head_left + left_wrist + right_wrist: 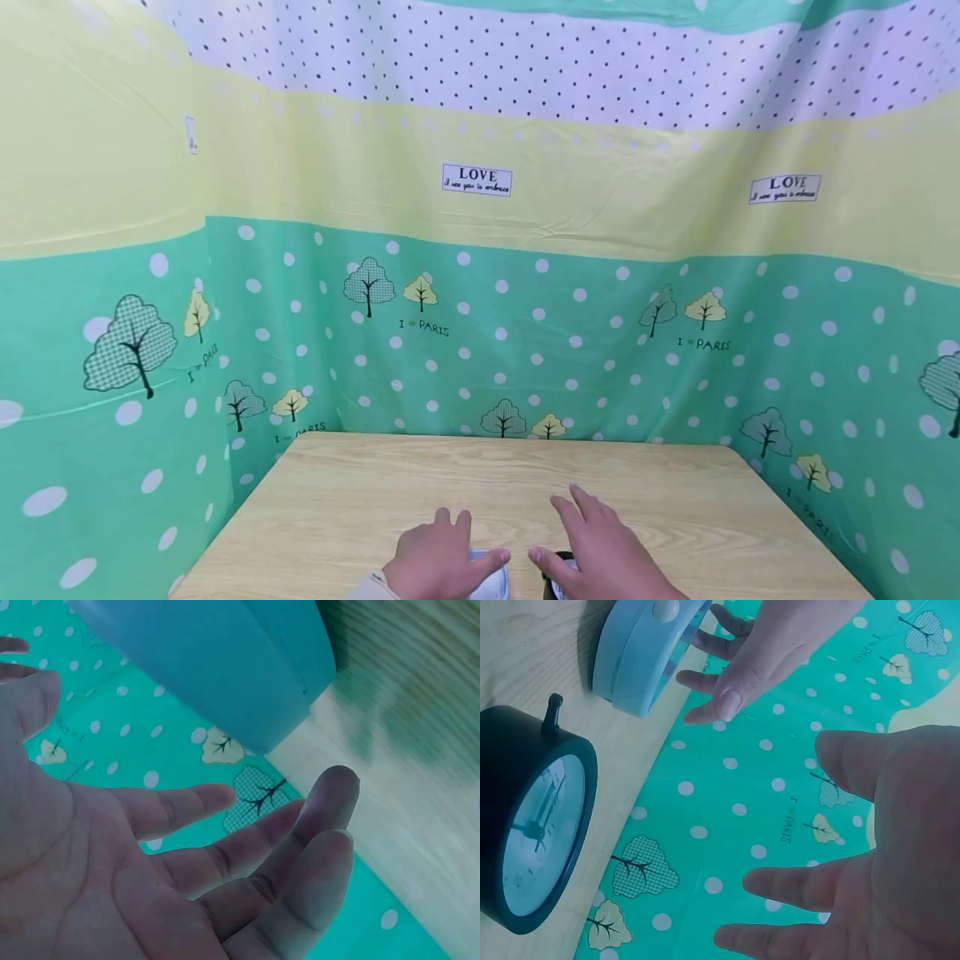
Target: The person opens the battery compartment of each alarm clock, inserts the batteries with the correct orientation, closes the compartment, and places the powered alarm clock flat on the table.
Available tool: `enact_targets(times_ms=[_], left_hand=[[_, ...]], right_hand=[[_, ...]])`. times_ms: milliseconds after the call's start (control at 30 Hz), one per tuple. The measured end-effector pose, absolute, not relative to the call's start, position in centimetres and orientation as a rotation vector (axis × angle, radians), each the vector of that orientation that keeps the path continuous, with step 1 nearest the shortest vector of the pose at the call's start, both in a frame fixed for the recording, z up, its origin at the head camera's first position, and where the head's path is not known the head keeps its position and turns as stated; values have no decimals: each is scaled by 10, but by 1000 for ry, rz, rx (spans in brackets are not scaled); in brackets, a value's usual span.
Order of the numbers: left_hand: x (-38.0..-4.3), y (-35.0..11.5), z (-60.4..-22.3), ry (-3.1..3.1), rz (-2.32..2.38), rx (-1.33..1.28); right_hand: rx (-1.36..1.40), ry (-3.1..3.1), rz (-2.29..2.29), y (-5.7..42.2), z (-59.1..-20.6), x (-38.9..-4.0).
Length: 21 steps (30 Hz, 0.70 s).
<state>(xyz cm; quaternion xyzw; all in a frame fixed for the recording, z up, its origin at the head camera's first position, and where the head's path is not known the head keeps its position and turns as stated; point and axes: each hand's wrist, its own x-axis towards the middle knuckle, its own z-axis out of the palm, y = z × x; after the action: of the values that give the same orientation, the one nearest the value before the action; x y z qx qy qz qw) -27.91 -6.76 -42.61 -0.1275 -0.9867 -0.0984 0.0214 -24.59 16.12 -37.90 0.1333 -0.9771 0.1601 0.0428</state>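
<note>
Two upright items stand on the wooden table at the near edge of the head view. One is a black alarm clock [544, 832] with a round pale dial and a small black post on its rim. Beside it is a light-blue rounded casing [637, 660] with a white knob; its front is mostly hidden. My left hand [442, 558] hovers by the blue casing, fingers loosely spread and palm bare in the left wrist view. Near the black clock, my right hand [603, 550] is spread with fingers apart. Neither hand grips anything.
The light wooden table [495, 471] runs back to a hanging curtain [465, 350], green with white dots and printed trees below, yellow above. The same cloth hangs along both sides of the table.
</note>
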Motion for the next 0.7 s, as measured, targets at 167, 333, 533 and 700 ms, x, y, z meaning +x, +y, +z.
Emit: enact_targets(times_ms=[167, 333, 533, 700], left_hand=[[-280, -65, -431, -3078, -277, -385], [-281, -64, -433, -3105, -273, -362], [-282, -61, -437, -3142, -250, -328], [-281, -57, -437, -3148, -242, -320]], right_hand=[[430, -2989, 490, 160, -383, -245], [427, -2998, 493, 161, -386, -245], [432, -3002, 502, 162, -390, -245], [423, -3017, 519, 164, -393, -245]])
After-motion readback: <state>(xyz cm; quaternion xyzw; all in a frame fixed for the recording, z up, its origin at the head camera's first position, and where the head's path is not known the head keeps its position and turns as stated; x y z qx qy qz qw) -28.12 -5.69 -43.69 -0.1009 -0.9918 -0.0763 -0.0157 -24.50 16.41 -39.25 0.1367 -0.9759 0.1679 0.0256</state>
